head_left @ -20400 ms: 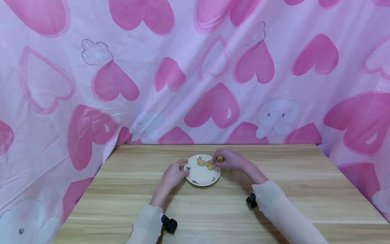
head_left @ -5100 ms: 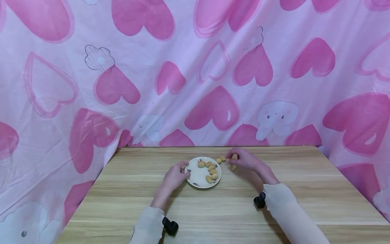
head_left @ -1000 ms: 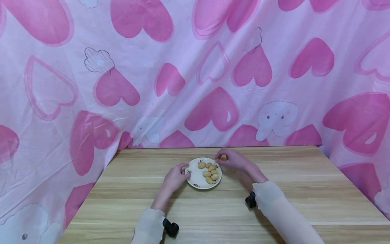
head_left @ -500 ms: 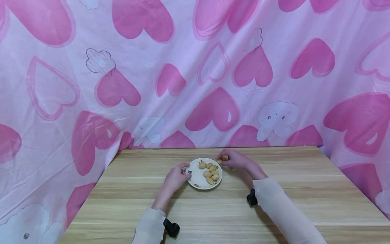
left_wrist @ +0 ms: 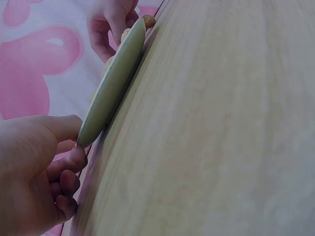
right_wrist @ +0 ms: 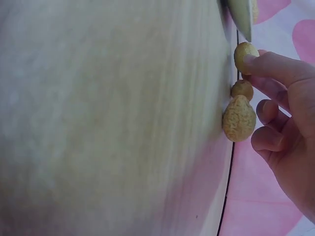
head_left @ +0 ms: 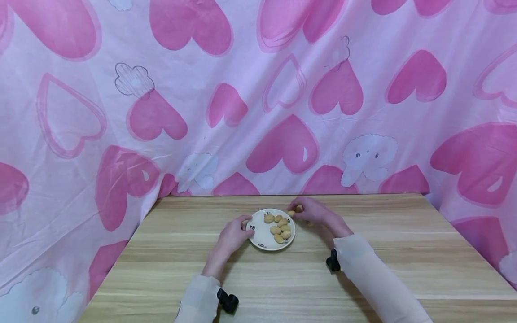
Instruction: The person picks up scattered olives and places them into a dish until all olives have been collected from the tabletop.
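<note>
A white round plate (head_left: 261, 235) with small dark prints lies on the table; several tan, oval, rough-skinned, nut-like pieces (head_left: 275, 230) sit on its right half. My left hand (head_left: 232, 234) pinches the plate's left rim between thumb and fingers. In the left wrist view the plate (left_wrist: 110, 91) appears edge-on. Just off the plate's upper right rim, my right hand (head_left: 315, 211) pinches one nut-like piece (right_wrist: 244, 57) between thumb and index finger. Two more, a small piece (right_wrist: 242, 90) and a bigger pear-shaped piece (right_wrist: 239, 119), lie beside its curled other fingers.
The wood-grain table (head_left: 282, 287) reaches back to a pink curtain (head_left: 258, 134) printed with hearts, hanging at its far edge. One loose nut-like piece (head_left: 309, 223) shows partly under the right wrist. Black wrist cameras sit by both sleeves.
Since 20 seconds ago, more nut-like pieces have come onto the plate. Over the last second, the right hand has shifted slightly and a piece shows at its fingertips. The left hand stays put.
</note>
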Demonstrator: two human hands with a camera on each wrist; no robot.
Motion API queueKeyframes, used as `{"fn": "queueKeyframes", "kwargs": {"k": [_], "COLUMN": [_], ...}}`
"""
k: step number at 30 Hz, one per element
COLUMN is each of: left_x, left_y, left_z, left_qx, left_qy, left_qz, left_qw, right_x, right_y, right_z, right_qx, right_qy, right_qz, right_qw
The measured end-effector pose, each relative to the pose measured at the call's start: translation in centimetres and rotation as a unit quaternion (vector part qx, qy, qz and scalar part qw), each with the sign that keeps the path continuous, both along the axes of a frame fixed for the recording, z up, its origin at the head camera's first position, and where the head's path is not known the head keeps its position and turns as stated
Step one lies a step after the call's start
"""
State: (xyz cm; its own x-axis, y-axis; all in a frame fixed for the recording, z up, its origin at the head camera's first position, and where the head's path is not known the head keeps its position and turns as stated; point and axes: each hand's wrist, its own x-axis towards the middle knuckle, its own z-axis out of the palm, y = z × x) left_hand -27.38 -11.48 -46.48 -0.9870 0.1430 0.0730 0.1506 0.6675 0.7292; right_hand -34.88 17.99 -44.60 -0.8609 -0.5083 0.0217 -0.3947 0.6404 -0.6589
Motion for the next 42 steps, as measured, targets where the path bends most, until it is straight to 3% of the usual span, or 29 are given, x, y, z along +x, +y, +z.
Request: {"fn": "queueKeyframes", "kwargs": {"k": [10, 17, 25, 42], "left_x": [-0.1, 0.0, 0.0, 0.0], "left_y": [0.0, -0.1, 0.0, 0.1], "left_z": [0.0, -0.1, -0.1, 0.0], "left_qx": [-0.001, 0.002, 0.000, -0.003], "left_qy": [0.000, 0.001, 0.002, -0.002], "left_qz": [0.001, 0.002, 0.002, 0.005], "left_qw": [1.0000, 1.0000, 1.0000, 1.0000], "right_x": [0.7, 1.5, 2.0, 2.5], "right_y": [-0.1, -0.8, -1.8, -3.8], "right_z": [1.0, 1.4, 1.9, 2.0], "right_qx": [0.033, 0.041, 0.064, 0.070], "right_qy": [0.056, 0.066, 0.111, 0.125], "right_qz": [-0.013, 0.000, 0.035, 0.070], "right_qw": [0.9978, 0.9970, 0.9912, 0.9872]}}
